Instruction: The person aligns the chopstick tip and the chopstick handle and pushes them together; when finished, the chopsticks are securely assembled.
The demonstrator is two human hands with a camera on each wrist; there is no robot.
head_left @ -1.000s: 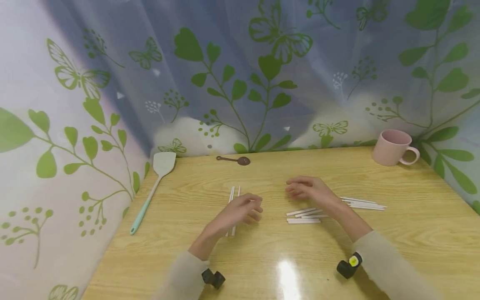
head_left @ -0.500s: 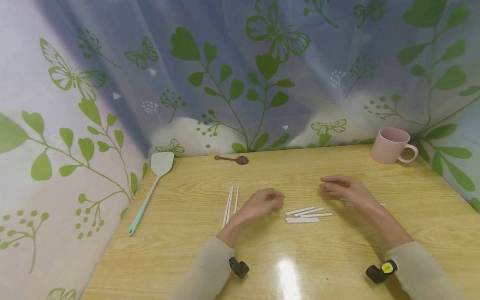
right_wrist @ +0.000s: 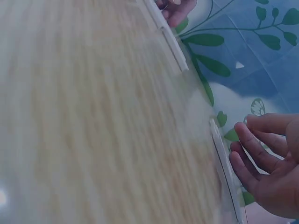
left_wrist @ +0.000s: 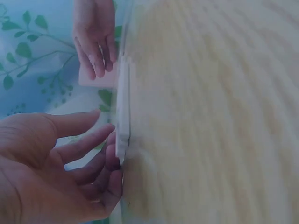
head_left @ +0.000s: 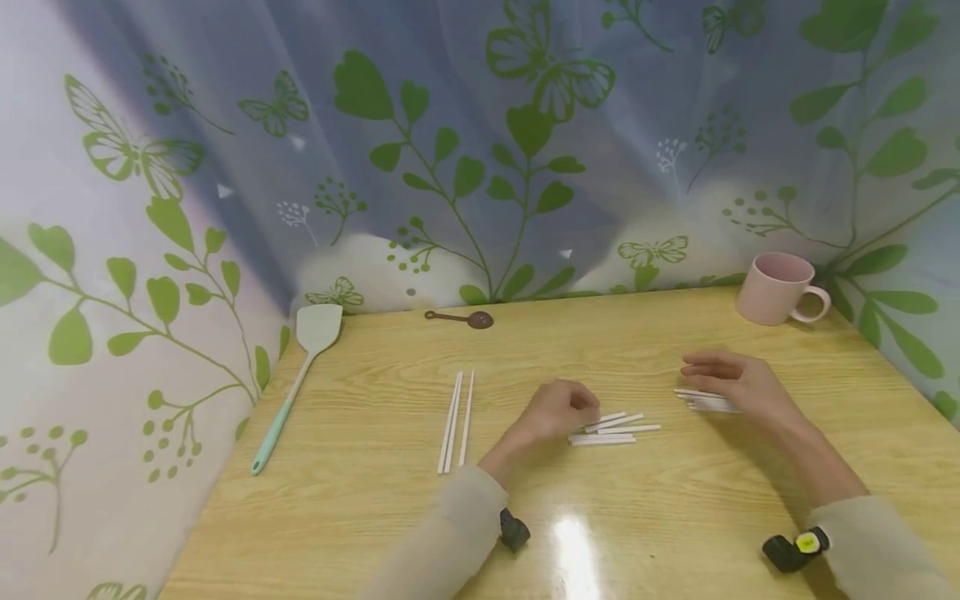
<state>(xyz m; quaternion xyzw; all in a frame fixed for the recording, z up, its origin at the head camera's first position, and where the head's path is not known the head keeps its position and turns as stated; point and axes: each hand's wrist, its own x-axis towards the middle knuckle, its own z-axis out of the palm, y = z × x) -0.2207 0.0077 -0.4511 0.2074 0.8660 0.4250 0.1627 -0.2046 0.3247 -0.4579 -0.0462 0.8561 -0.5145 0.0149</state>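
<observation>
My left hand (head_left: 553, 410) is at the left end of a loose pile of short white sticks (head_left: 630, 429). In the left wrist view its thumb stands apart from the loosely bent fingers (left_wrist: 96, 163), whose tips lie against or close beside the sticks (left_wrist: 123, 102); contact is hard to tell. Over a second bundle of thinner white sticks (head_left: 705, 402) hovers my right hand (head_left: 750, 390), covering its right part. The right wrist view has that hand's fingers (right_wrist: 254, 151) relaxed, with a narrow gap to the sticks (right_wrist: 226, 170).
Several long white sticks (head_left: 453, 425) lie left of my left hand. A turner (head_left: 318, 329) with a mint handle lies along the left side. A small brown spoon (head_left: 480, 319) is at the back, a pink mug (head_left: 776, 292) in the back right corner. Patterned curtains (head_left: 450, 167) border the table.
Both hands have moved right: the left from over the long sticks to the short-stick pile, the right from above that pile to the thinner bundle. The long sticks are now uncovered.
</observation>
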